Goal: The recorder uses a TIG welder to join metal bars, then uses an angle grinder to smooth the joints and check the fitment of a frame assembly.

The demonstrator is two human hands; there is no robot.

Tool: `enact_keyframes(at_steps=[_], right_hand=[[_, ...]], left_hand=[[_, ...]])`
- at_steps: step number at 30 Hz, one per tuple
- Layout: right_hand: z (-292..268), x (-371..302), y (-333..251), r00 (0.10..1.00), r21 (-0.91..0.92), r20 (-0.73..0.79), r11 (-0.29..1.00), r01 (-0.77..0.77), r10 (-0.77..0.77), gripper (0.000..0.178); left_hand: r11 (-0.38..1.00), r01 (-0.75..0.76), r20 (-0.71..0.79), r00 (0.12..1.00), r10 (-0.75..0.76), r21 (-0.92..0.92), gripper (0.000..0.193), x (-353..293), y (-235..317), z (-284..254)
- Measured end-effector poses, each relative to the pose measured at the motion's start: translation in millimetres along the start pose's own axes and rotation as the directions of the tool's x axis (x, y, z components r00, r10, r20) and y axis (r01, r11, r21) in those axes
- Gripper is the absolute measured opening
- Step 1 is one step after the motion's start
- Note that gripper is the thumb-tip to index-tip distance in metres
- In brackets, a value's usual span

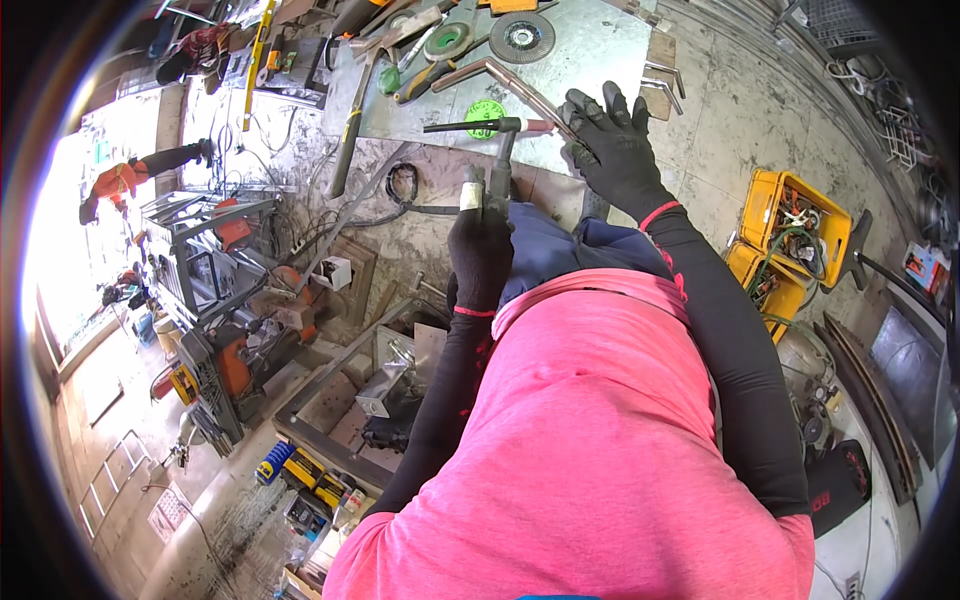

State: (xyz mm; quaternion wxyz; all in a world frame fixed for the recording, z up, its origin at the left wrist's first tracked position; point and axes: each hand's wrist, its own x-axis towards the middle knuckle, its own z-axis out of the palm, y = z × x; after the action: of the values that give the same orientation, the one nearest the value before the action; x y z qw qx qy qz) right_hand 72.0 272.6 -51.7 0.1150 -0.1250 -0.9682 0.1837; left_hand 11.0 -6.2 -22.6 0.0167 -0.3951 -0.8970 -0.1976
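My left hand (481, 252), in a black glove, is closed around the handle of a TIG welding torch (502, 165). The torch has a long black back cap pointing left and a pink nozzle pointing right. My right hand (612, 150), in a dark grey-black glove, lies over the near end of a bent metal tube (525, 92), its fingers stretched out and apart. The nozzle tip is close to the tube beside that hand. Beneath them lies a metal sheet tabletop (595, 60). A round bright green disc (485, 118) sits behind the torch.
A hammer (350, 130), a green-handled tool, a grey flap disc (522, 37) and a green grinding disc (447, 41) lie on the tabletop. Yellow crates (790, 205) stand at right. Metal frames (205, 250) and a cable coil (402, 183) are at left. Another person in orange (120, 180) is farther left.
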Motion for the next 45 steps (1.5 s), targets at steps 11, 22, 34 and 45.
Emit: enact_keyframes(at_steps=[11,22,34,45], right_hand=[[1,0,0,1.000,0.007,-0.014,1.000,-0.003,0.004,0.054],[-6,0,-2,0.996,0.012,0.075,0.999,-0.050,0.049,0.056],[-9,-1,1,0.998,0.023,0.056,1.000,0.004,-0.005,0.040],[-6,0,-1,0.999,0.017,0.040,1.000,-0.012,0.011,0.051]], left_hand=[[0.999,0.013,0.041,0.999,-0.011,-0.039,0.010,-1,-2,0],[0.997,0.010,0.036,0.999,-0.008,-0.070,0.011,-3,-4,2],[0.964,0.214,0.052,0.977,-0.208,-0.157,0.010,7,8,-7],[1.000,-0.014,0.074,0.997,0.014,-0.002,0.010,0,-4,-2]])
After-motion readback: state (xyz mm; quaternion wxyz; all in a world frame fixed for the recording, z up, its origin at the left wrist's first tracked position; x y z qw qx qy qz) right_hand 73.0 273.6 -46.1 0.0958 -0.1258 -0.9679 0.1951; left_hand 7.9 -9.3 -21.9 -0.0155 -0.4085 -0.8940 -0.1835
